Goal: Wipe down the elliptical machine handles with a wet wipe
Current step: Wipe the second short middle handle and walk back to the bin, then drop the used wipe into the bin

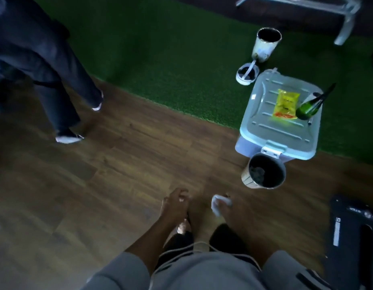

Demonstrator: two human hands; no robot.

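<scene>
The wet wipe (218, 203) is bunched in the right hand (224, 206), whose fingers curl round it, low over the wooden floor (118, 164). Just beside it the left hand (174, 203) hangs with fingers loosely curled, holding nothing. Near the floor's edge against the green turf (171, 59) stand a small bin (264, 170) and a lidded plastic box (265, 126), which carries a yellow packet (286, 104) and a green bottle (309, 108).
</scene>
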